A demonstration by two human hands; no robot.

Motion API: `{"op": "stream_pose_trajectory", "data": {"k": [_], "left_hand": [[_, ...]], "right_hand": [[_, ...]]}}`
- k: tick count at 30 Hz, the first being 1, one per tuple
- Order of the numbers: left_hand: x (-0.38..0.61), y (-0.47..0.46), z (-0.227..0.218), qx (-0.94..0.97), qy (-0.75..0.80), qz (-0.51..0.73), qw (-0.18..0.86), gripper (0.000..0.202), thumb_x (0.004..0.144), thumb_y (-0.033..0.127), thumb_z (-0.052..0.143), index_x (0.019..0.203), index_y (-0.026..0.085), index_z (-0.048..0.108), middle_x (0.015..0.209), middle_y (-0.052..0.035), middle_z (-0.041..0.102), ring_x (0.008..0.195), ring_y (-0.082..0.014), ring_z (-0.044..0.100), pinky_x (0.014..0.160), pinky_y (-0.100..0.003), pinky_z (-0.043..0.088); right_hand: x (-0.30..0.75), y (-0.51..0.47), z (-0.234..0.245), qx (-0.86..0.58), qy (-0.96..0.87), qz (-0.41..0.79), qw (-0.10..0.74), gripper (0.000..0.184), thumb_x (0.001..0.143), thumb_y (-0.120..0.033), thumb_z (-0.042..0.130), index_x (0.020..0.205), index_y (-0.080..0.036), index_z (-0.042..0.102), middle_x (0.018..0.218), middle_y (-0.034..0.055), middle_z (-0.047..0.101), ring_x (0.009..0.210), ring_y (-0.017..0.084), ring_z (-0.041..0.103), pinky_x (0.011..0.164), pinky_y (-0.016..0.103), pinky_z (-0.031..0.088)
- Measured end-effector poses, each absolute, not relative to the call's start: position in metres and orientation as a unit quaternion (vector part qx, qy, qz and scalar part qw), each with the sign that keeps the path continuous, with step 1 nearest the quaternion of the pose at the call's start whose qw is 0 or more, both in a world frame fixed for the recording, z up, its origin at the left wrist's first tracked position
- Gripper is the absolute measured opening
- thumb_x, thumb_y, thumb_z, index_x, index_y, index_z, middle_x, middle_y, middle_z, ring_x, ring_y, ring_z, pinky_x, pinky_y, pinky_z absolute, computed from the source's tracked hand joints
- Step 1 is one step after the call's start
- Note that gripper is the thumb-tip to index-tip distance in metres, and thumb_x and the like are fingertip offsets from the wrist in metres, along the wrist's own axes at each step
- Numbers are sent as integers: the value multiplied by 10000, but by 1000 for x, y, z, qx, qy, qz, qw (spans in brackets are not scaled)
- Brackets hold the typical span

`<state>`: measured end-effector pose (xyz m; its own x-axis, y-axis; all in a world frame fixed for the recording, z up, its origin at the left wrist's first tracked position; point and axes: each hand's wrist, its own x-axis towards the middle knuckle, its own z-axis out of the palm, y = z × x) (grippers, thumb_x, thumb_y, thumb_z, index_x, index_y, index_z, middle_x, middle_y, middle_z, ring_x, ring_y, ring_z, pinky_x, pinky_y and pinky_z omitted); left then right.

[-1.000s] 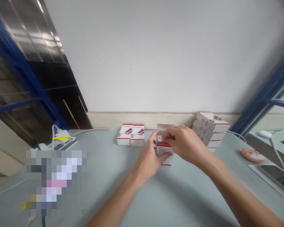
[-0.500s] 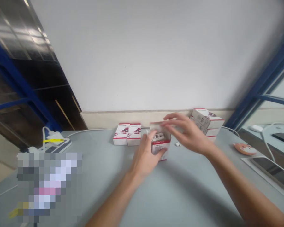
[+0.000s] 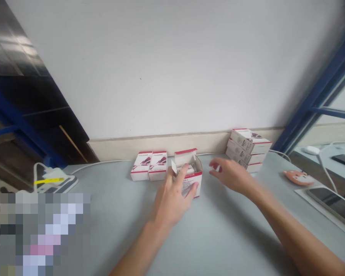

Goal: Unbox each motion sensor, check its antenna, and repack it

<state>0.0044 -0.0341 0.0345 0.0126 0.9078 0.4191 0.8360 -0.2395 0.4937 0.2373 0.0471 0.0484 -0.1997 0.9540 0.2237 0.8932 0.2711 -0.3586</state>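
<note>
A white and red cardboard box (image 3: 193,185) stands upright on the grey table with its top flaps raised. My left hand (image 3: 174,195) is closed around its near left side, the thumb on the front and a finger at the opening. White contents show inside, too blurred to name. To the right of the box, my right hand (image 3: 231,176) is low over the table, apart from the box. Its fingers are curled together, and anything between them is hidden.
Two similar closed boxes (image 3: 158,165) lie side by side on the left. A stack of boxes (image 3: 248,149) stands near the wall. At the right are an orange animal-shaped object (image 3: 299,177) and a phone (image 3: 332,203). A power strip (image 3: 56,186) lies far left.
My right hand has left the box's flap and moved down to the table, curling its fingers. The small white piece there is out of sight. My left hand stays on the box.
</note>
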Motion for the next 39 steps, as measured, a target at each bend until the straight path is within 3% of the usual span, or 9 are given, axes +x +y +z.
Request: {"op": "stream_pose_trajectory", "data": {"k": [1,3,6,10,18,23,27,36,39], "left_hand": [[5,-35,35,707,620,337,51,547,981,506,613,1506,373,534,1378,-132,599,989,-304,717,806,-422,606],[6,-36,34,705,624,333,45,555,974,509,618,1505,371,537,1381,-141,601,996,-315,719,794,-424,610],[7,-36,29,711,614,342,26,575,974,514,618,1522,376,514,1414,-151,585,1054,-336,713,820,-442,618],[8,-36,22,730,594,339,4,547,979,468,603,1502,330,528,1450,-187,554,1046,-354,717,814,-463,619],[11,-37,19,724,614,311,-42,589,1001,529,578,1556,376,451,1435,-176,578,946,-328,743,781,-439,620],[12,-37,18,729,603,320,-51,571,1012,536,561,1543,350,463,1477,-200,545,1055,-360,732,845,-474,621],[12,-37,24,726,608,321,-25,565,1016,519,561,1540,334,464,1409,-183,601,1016,-339,745,840,-471,628],[8,-35,26,716,609,340,28,552,1002,483,587,1524,343,471,1396,-185,621,1089,-375,749,805,-508,644],[7,-35,27,715,600,358,42,528,1007,482,584,1504,335,483,1375,-184,623,1109,-374,745,820,-515,644]], "right_hand": [[233,41,58,-589,-766,70,247,189,963,-393,647,1094,-281,724,958,34,777,809,230,731,675,332,524],[221,24,77,-535,-724,30,435,205,967,-410,663,1111,-266,690,963,40,765,820,229,715,747,362,555],[199,-1,95,-388,-726,-6,568,221,988,-253,647,1208,-276,649,1109,51,762,931,221,710,871,384,565],[179,-11,90,-284,-826,-32,485,235,1002,-125,606,1144,-295,685,1150,19,794,1044,227,704,926,410,538],[194,1,89,-395,-810,19,432,162,976,-166,647,913,-289,732,937,20,787,1052,275,666,892,436,531],[198,0,97,-416,-827,30,377,143,1011,-240,636,968,-312,752,1041,26,789,1049,272,692,874,444,538],[201,2,92,-357,-868,-28,344,177,1056,-237,575,1099,-310,731,1112,23,799,1277,297,643,959,472,520],[203,2,77,-257,-897,-150,328,383,982,-42,546,1306,-216,652,1106,61,792,1332,319,607,1100,495,456],[201,1,77,-273,-886,-161,339,386,985,-55,562,1327,-220,635,1212,77,767,1319,317,611,1082,489,472]]}}
